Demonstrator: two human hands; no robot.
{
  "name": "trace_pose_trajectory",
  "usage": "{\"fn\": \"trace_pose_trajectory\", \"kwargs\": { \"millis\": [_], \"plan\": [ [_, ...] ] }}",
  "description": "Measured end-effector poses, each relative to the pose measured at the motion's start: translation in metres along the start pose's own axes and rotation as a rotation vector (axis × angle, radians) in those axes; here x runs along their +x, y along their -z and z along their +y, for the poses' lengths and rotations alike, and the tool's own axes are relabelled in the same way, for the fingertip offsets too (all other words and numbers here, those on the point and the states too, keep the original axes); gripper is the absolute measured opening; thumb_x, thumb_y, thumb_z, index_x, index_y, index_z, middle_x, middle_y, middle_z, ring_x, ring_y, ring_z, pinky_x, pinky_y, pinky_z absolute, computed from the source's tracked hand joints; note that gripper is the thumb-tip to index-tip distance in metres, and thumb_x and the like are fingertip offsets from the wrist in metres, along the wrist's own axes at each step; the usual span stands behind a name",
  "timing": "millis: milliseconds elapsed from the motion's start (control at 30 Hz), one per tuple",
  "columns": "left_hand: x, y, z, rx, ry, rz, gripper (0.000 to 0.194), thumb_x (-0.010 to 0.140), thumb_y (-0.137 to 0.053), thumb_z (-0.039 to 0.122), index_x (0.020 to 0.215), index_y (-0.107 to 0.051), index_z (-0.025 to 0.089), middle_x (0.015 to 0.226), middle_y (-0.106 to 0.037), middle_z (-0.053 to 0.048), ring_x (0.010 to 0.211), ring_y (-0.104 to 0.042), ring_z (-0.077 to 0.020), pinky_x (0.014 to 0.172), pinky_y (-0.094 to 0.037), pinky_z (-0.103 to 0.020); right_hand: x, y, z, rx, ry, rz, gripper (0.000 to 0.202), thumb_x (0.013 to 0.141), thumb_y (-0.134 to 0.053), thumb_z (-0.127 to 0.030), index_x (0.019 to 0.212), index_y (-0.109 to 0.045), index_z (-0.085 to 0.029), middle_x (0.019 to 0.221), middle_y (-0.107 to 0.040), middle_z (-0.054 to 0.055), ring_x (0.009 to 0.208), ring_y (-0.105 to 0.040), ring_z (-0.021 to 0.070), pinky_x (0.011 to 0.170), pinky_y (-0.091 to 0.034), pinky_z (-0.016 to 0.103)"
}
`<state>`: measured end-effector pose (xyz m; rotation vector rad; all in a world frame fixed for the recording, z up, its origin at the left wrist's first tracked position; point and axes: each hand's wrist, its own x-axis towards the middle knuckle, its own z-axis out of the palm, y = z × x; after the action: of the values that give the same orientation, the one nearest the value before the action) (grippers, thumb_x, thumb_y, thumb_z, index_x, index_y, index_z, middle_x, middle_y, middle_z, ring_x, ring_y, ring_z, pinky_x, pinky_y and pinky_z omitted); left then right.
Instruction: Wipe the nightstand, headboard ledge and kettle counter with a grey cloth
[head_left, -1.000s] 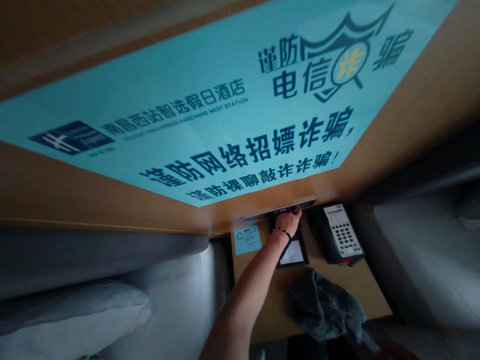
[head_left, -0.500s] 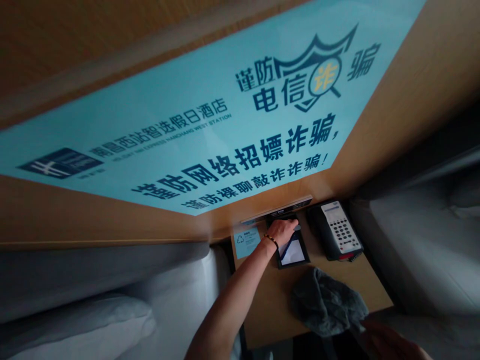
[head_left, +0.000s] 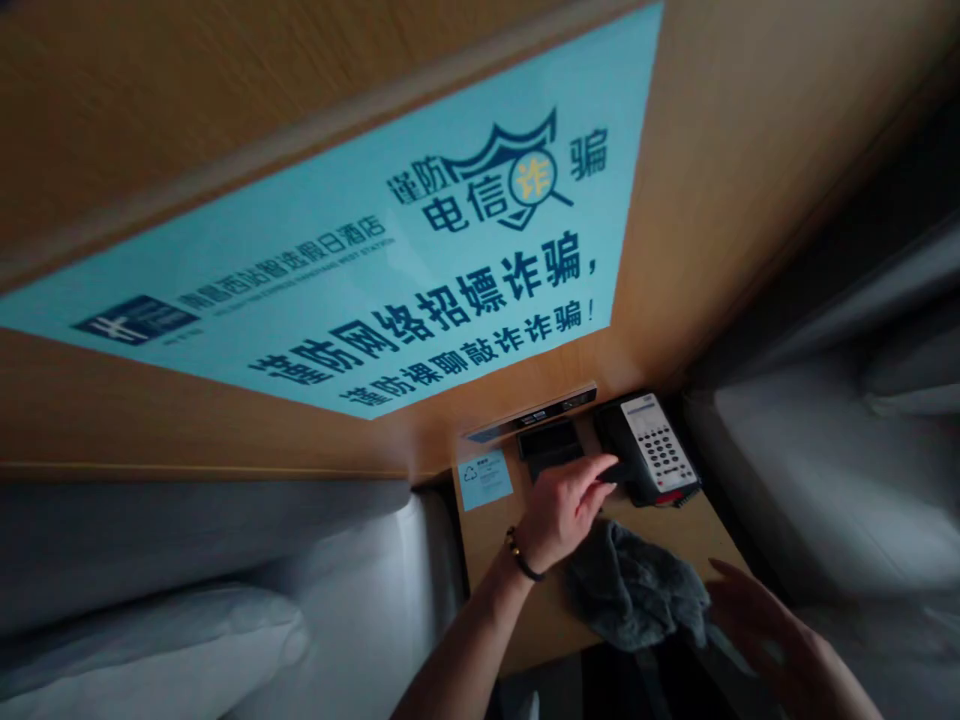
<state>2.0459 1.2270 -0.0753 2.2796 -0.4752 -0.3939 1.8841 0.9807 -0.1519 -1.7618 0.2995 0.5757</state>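
Observation:
My left hand (head_left: 566,505), with a dark bracelet at the wrist, is over the small wooden table (head_left: 544,635). Its thumb and fingers are pinched together beside the phone; what they hold is too small and dark to name. Behind that hand, a black tray (head_left: 551,445) is partly covered. A crumpled grey cloth (head_left: 641,590) lies on the table's front part. To the right of the cloth, my right hand (head_left: 761,625) is blurred, its fingers apart, close to a pale strip at the cloth's edge.
A black phone with a white keypad (head_left: 660,450) stands at the table's back right. A blue card (head_left: 486,480) lies back left. Above, a large blue sign (head_left: 300,270) is fixed to the wooden panel (head_left: 720,170). Pale beds (head_left: 352,600) flank the table.
My left hand has drawn back from the black tray, toward me, and now hides the white pad and pen. My right hand has risen and its fingers have spread. The camera view has shifted.

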Motion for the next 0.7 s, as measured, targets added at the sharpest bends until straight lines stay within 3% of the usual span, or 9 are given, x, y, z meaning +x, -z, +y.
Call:
{"fn": "trace_pose_trajectory", "kwargs": {
  "millis": [67, 133, 200, 267, 367, 467, 533, 600, 700],
  "plan": [
    [-0.01, -0.017, 0.034, -0.183, 0.0, -0.092, 0.03, 0.091, -0.053, 0.033, 0.118, -0.062, 0.024, 0.108, -0.07, -0.002, 0.094, -0.067, -0.0159, 0.087, -0.052, -0.025, 0.008, 0.012, -0.022, -0.111, 0.146, 0.12, 0.065, 0.08, -0.061, -0.052, 0.134, -0.047, -0.018, 0.132, -0.053, 0.009, 0.115, -0.054, 0.0252, 0.099, -0.047, 0.034],
    [-0.015, -0.039, 0.061, -0.336, -0.019, -0.194, 0.03, 0.09, -0.055, 0.034, 0.117, -0.063, 0.025, 0.11, -0.07, -0.001, 0.101, -0.065, -0.0169, 0.093, -0.049, -0.025, 0.013, 0.025, -0.044, -0.152, 0.28, 0.085, 0.06, 0.082, -0.058, -0.044, 0.134, -0.047, -0.018, 0.135, -0.05, 0.008, 0.122, -0.048, 0.0252, 0.106, -0.039, 0.036],
    [-0.019, -0.063, 0.074, -0.453, -0.021, -0.231, 0.032, 0.088, -0.057, 0.034, 0.119, -0.062, 0.026, 0.114, -0.068, -0.001, 0.105, -0.063, -0.0173, 0.096, -0.047, -0.025, 0.013, 0.036, -0.056, -0.127, 0.268, -0.049, 0.051, 0.084, -0.053, -0.039, 0.13, -0.05, -0.015, 0.12, -0.06, 0.009, 0.11, -0.057, 0.0237, 0.096, -0.047, 0.033],
    [-0.023, -0.09, 0.072, -0.507, 0.048, -0.166, 0.038, 0.088, -0.057, 0.035, 0.125, -0.058, 0.026, 0.117, -0.066, -0.002, 0.097, -0.065, -0.0162, 0.092, -0.05, -0.026, 0.006, 0.046, -0.053, -0.094, 0.164, -0.107, 0.049, 0.088, -0.05, -0.043, 0.127, -0.05, -0.013, 0.095, -0.067, 0.006, 0.083, -0.063, 0.0206, 0.074, -0.052, 0.028],
    [-0.035, -0.142, 0.038, -0.285, 0.118, -0.119, 0.049, 0.088, -0.055, 0.036, 0.135, -0.046, 0.025, 0.129, -0.058, -0.007, 0.105, -0.061, -0.0195, 0.099, -0.048, -0.035, -0.01, 0.058, -0.035, -0.013, 0.077, -0.036, 0.047, 0.092, -0.048, -0.051, 0.124, -0.05, -0.016, 0.084, -0.065, 0.003, 0.07, -0.059, 0.0169, 0.063, -0.048, 0.025],
    [-0.058, -0.198, -0.014, 0.183, 0.08, -0.375, 0.078, 0.066, -0.08, 0.031, 0.136, -0.045, 0.032, 0.149, -0.037, -0.007, 0.138, -0.028, -0.0359, 0.116, -0.019, -0.058, -0.027, 0.069, -0.024, 0.047, 0.117, 0.031, 0.039, 0.093, -0.05, -0.05, 0.116, -0.052, -0.018, 0.092, -0.064, 0.004, 0.083, -0.059, 0.0173, 0.072, -0.048, 0.023],
    [-0.076, -0.223, -0.046, 0.353, 0.159, -0.503, 0.077, 0.06, -0.082, 0.019, 0.129, -0.052, 0.036, 0.15, -0.035, -0.004, 0.141, -0.019, -0.0399, 0.114, -0.011, -0.065, -0.036, 0.077, -0.026, 0.023, 0.159, 0.046, 0.034, 0.093, -0.051, -0.048, 0.11, -0.054, -0.019, 0.092, -0.064, 0.003, 0.085, -0.059, 0.0173, 0.072, -0.048, 0.022],
    [-0.09, -0.231, -0.07, 0.401, 0.286, -0.493, 0.059, 0.073, -0.066, 0.006, 0.125, -0.057, 0.032, 0.145, -0.043, -0.007, 0.136, -0.032, -0.0387, 0.109, -0.025, -0.066, -0.045, 0.085, -0.031, -0.015, 0.226, 0.034, 0.029, 0.093, -0.05, -0.046, 0.105, -0.056, -0.021, 0.091, -0.063, 0.002, 0.084, -0.059, 0.0166, 0.073, -0.048, 0.022],
    [-0.098, -0.21, -0.084, 0.399, 0.455, -0.353, 0.056, 0.077, -0.045, -0.004, 0.126, -0.057, 0.02, 0.134, -0.052, -0.016, 0.118, -0.054, -0.033, 0.096, -0.046, -0.053, -0.058, 0.095, -0.036, -0.049, 0.305, 0.041, 0.025, 0.094, -0.05, -0.044, 0.1, -0.058, -0.022, 0.086, -0.062, 0.0, 0.077, -0.057, 0.0142, 0.068, -0.047, 0.02]
  ]
}}
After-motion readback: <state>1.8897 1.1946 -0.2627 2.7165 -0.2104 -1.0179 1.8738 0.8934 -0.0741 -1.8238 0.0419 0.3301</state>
